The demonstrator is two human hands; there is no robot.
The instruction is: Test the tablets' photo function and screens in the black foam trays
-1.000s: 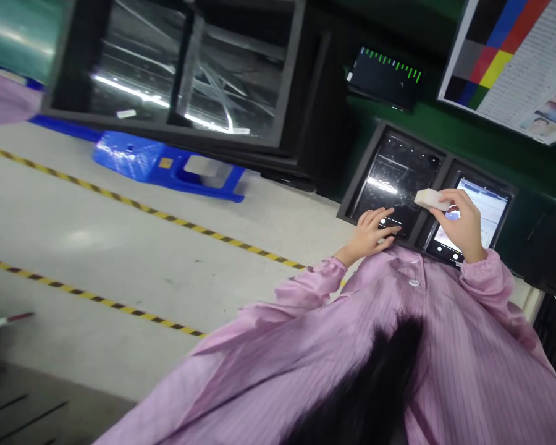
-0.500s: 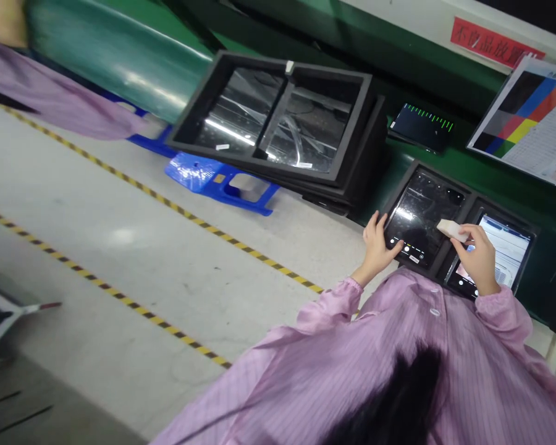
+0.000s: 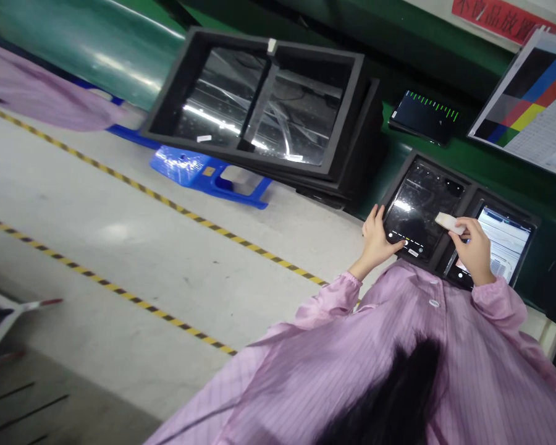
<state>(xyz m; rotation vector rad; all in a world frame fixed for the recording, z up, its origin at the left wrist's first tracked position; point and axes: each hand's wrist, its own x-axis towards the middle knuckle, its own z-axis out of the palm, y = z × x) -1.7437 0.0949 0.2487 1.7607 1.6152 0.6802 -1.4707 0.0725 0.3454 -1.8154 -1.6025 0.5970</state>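
Observation:
Two tablets sit side by side in a black foam tray (image 3: 471,196) on the green bench. The left tablet (image 3: 424,204) has a dark screen with a few small icons; the right tablet (image 3: 509,238) shows a bright page. My left hand (image 3: 376,240) rests at the dark tablet's left edge, fingers stretched along it and thumb on the screen. My right hand (image 3: 475,250) hovers between the two tablets, pinching a small white block (image 3: 448,222). My pink striped coat fills the lower right.
A stack of large black foam trays (image 3: 352,123) with shiny inserts leans on a blue stool (image 3: 204,173). Another dark tablet (image 3: 424,114) and a colour chart (image 3: 532,105) lie further back. Yellow-black tape (image 3: 176,213) crosses the grey floor. Another person's pink sleeve (image 3: 37,93) shows upper left.
The view swung left and back. My left hand slid from lying flat on the dark screen to its left edge, thumb on the glass. My right hand keeps hold of the white block.

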